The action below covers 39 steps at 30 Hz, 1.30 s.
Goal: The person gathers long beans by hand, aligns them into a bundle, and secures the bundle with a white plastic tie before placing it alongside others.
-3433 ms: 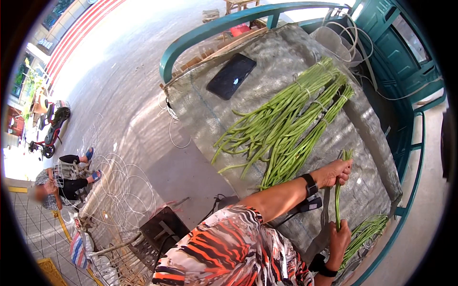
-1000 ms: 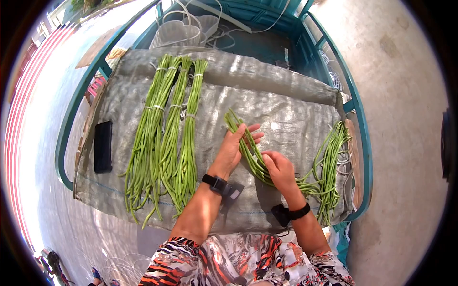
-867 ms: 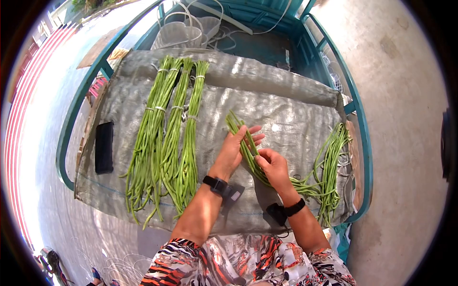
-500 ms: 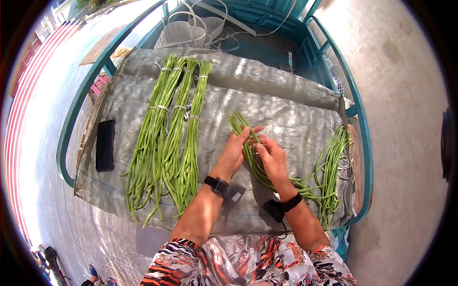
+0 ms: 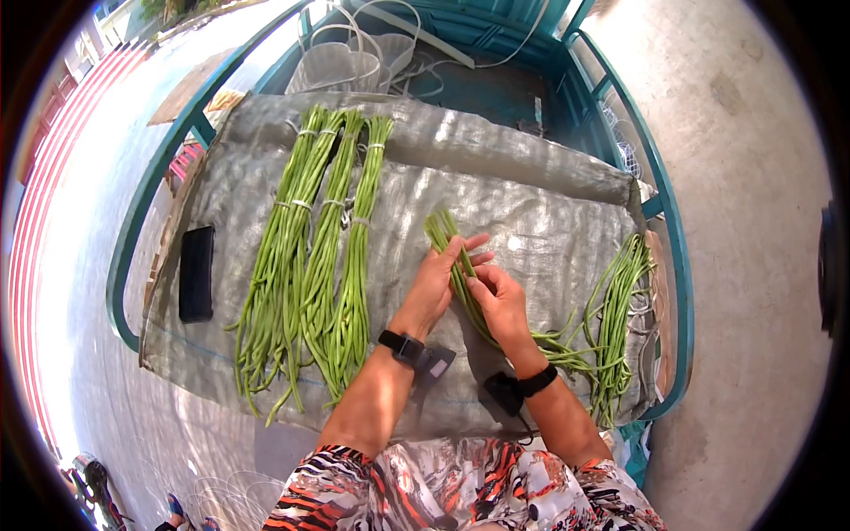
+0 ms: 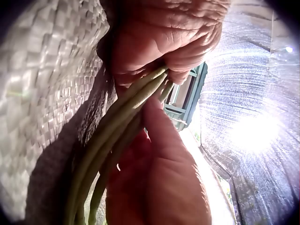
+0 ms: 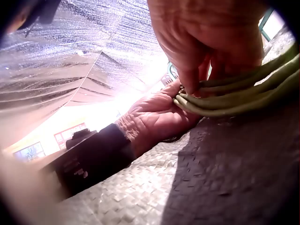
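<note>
In the head view, my left hand (image 5: 434,281) holds a small bunch of green long beans (image 5: 440,232) near its upper end, thumb laid over the stalks. My right hand (image 5: 503,310) pinches the same bunch just below, close to the left fingers. The lower part of the bunch runs under the right hand toward a loose pile of long beans (image 5: 615,332) at the right. In the left wrist view, several beans (image 6: 108,122) pass between both hands. The right wrist view shows their ends (image 7: 187,103) against the left palm (image 7: 154,117).
Tied bundles of long beans (image 5: 305,265) lie on the left of the grey woven sheet (image 5: 531,221). A black phone (image 5: 197,274) rests at the sheet's left. Teal rails (image 5: 142,226) border the cart bed, with clear plastic baskets (image 5: 329,69) behind.
The head view has turned, bringing the tied bundles to the left. The bunch has come from the right side to the middle, and the right hand has moved up it toward the left hand.
</note>
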Each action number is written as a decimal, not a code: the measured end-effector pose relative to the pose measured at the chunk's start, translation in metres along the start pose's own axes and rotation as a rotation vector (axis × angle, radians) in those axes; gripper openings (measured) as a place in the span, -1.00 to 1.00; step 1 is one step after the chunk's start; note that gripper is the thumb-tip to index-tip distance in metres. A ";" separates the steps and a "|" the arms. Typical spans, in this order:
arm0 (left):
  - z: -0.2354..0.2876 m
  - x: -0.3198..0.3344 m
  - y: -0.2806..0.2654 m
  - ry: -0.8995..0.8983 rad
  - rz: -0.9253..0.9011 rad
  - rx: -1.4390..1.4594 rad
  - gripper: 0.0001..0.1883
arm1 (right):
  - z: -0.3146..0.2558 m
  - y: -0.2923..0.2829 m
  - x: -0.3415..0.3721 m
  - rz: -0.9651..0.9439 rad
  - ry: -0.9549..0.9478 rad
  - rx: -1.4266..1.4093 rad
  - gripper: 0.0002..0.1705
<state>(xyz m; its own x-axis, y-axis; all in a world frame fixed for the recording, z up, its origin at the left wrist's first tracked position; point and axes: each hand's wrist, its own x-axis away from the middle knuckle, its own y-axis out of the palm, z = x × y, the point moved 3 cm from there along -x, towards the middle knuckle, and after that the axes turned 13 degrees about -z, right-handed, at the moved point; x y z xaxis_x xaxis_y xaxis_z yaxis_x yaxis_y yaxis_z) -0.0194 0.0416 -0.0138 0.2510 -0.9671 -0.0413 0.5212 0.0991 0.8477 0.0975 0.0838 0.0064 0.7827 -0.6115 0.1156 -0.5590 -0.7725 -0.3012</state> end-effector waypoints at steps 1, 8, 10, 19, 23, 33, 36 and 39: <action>-0.001 0.000 -0.001 -0.008 0.002 0.001 -0.62 | -0.001 -0.001 0.001 0.002 0.007 0.054 -0.83; -0.002 0.000 0.000 -0.015 0.023 -0.022 -0.72 | -0.007 -0.002 0.009 0.083 -0.003 0.216 -0.72; -0.005 0.000 -0.004 -0.004 0.014 0.014 -0.71 | -0.010 -0.003 0.009 0.072 0.024 0.219 -0.70; -0.004 0.002 -0.003 0.019 0.072 -0.126 -0.71 | -0.019 0.003 0.011 0.022 0.008 0.264 -0.68; -0.004 0.003 -0.009 0.015 0.195 -0.029 -0.70 | -0.019 0.004 0.021 0.031 -0.232 0.462 -0.68; 0.006 0.005 -0.011 0.024 0.142 0.038 -0.71 | -0.011 -0.075 0.117 0.133 -0.310 0.685 -0.68; 0.005 0.004 -0.012 -0.016 0.114 -0.016 -0.75 | -0.013 -0.113 0.141 0.100 -0.015 0.792 -0.78; 0.005 0.004 -0.005 -0.037 0.125 -0.075 -0.78 | -0.009 -0.150 0.187 0.349 -0.009 0.863 -0.83</action>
<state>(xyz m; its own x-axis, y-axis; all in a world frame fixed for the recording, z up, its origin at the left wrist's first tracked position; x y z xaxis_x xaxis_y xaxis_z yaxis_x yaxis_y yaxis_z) -0.0254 0.0364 -0.0160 0.2886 -0.9538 0.0829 0.5474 0.2354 0.8031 0.3249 0.0837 0.0811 0.6129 -0.7810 -0.1201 -0.3686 -0.1482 -0.9177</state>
